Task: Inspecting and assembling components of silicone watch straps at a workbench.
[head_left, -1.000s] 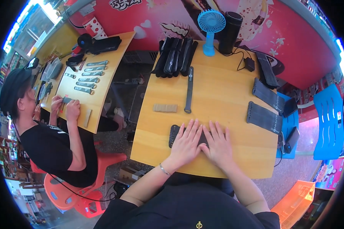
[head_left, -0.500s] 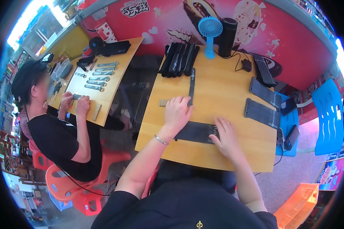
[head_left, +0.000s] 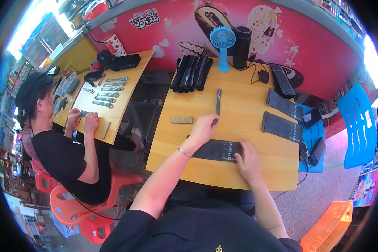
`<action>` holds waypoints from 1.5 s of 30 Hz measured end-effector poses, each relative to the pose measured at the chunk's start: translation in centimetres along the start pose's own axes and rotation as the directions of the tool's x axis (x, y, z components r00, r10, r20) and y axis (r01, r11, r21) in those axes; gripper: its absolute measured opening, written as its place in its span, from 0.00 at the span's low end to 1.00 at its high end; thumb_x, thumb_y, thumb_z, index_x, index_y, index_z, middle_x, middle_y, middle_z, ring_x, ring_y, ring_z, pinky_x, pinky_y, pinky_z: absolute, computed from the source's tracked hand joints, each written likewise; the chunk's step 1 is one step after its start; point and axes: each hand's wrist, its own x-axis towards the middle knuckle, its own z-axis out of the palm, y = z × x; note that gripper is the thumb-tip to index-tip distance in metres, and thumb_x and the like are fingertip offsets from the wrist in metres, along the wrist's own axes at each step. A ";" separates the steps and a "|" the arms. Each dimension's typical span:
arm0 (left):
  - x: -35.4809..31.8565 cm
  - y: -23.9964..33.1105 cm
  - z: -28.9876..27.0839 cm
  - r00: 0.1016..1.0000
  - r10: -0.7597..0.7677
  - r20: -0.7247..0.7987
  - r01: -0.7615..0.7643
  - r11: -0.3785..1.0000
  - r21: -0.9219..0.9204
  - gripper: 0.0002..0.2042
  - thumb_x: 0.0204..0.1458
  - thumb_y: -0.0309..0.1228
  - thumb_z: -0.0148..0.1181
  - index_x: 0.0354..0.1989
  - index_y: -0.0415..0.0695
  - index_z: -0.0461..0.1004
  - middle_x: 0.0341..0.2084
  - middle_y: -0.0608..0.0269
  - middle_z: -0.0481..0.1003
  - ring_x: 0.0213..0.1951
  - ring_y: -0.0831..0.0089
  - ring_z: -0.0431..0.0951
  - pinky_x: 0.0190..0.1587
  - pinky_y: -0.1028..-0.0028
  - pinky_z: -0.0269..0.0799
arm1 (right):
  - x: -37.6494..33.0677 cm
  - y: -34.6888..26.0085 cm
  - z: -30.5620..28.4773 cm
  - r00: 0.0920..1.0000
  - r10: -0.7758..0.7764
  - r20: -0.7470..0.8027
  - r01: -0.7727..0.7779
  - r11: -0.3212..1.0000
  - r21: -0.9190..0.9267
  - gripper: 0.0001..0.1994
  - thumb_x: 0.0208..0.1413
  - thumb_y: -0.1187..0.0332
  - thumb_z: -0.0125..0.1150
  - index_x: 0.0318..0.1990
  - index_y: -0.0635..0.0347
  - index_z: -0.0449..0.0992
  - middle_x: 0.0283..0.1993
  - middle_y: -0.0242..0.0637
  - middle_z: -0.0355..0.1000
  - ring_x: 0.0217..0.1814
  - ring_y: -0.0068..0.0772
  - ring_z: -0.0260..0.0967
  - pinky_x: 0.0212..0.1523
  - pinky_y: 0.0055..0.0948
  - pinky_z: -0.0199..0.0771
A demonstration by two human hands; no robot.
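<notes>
My left hand (head_left: 204,128) is closed on a narrow dark strap (head_left: 218,103), whose far end points away over the table. Below it lies a flat dark panel (head_left: 214,150), apparently straps side by side, with rows of light marks near its right end. My right hand (head_left: 250,161) rests at that right end, fingers stretched and touching the edge. A light brown, segmented strip (head_left: 182,119) lies on the table left of my left hand. Two similar dark panels, an upper one (head_left: 283,104) and a lower one (head_left: 282,127), lie at the right edge.
Black bundles (head_left: 191,73), a blue fan (head_left: 223,42), a black cylinder (head_left: 241,48) and a cabled adapter (head_left: 263,76) stand along the table's (head_left: 189,168) back. A blue chair (head_left: 359,126) is at right. At left, a person (head_left: 65,143) works at another table.
My left hand has moved slightly right and nearer, and the strap has shifted right with it. The brown strip is now uncovered. My right hand has slid to the panel's edge.
</notes>
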 end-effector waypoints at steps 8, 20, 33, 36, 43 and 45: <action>-7.2 8.0 -4.2 0.970 0.241 -0.042 -0.244 0.966 -0.083 0.11 0.46 0.21 0.59 0.41 0.41 0.76 0.31 0.57 0.77 0.34 0.59 0.75 0.39 0.66 0.72 | 1.5 -7.6 -3.8 0.922 -0.359 -0.145 0.317 0.915 -0.250 0.35 0.43 0.65 0.69 0.60 0.58 0.62 0.55 0.42 0.66 0.62 0.42 0.60 0.66 0.54 0.46; -15.3 5.9 -7.6 0.987 -0.061 0.148 0.114 0.917 -0.382 0.06 0.49 0.20 0.61 0.36 0.39 0.78 0.30 0.58 0.78 0.34 0.68 0.78 0.36 0.75 0.73 | -1.3 -7.7 -6.2 0.929 -0.062 0.364 0.017 0.992 0.126 0.08 0.45 0.70 0.69 0.33 0.59 0.78 0.29 0.37 0.74 0.28 0.32 0.71 0.33 0.28 0.71; -16.6 2.3 -4.8 0.907 -0.421 0.020 0.297 0.604 -0.739 0.11 0.53 0.16 0.55 0.44 0.37 0.74 0.34 0.64 0.73 0.34 0.79 0.76 0.38 0.81 0.74 | -3.1 -3.2 -5.8 0.954 0.163 0.250 -0.252 0.891 0.379 0.07 0.50 0.81 0.58 0.38 0.64 0.77 0.30 0.31 0.71 0.32 0.22 0.69 0.34 0.20 0.68; -16.6 1.2 -5.0 0.878 -0.478 0.035 0.366 0.620 -0.694 0.10 0.53 0.17 0.56 0.44 0.35 0.73 0.32 0.65 0.74 0.33 0.79 0.77 0.37 0.81 0.74 | -3.5 -2.8 -5.0 0.917 0.299 0.266 -0.391 0.810 0.437 0.05 0.52 0.78 0.58 0.37 0.63 0.77 0.30 0.29 0.71 0.32 0.17 0.66 0.33 0.19 0.65; -16.1 -0.6 -3.8 0.892 -0.443 -0.088 0.289 0.709 -0.643 0.05 0.54 0.18 0.55 0.38 0.35 0.74 0.33 0.63 0.73 0.33 0.78 0.78 0.35 0.81 0.74 | -3.4 -1.7 -2.9 0.889 0.408 0.206 -0.443 0.658 0.609 0.05 0.53 0.78 0.59 0.37 0.65 0.76 0.31 0.27 0.69 0.32 0.14 0.64 0.33 0.15 0.63; -16.0 -0.6 -3.7 0.878 -0.471 -0.082 0.307 0.686 -0.660 0.05 0.54 0.17 0.55 0.38 0.35 0.74 0.33 0.63 0.73 0.33 0.78 0.78 0.35 0.81 0.74 | -3.3 -1.4 -2.4 0.903 0.392 0.177 -0.412 0.672 0.615 0.05 0.53 0.78 0.59 0.38 0.65 0.76 0.32 0.27 0.68 0.32 0.14 0.64 0.33 0.15 0.63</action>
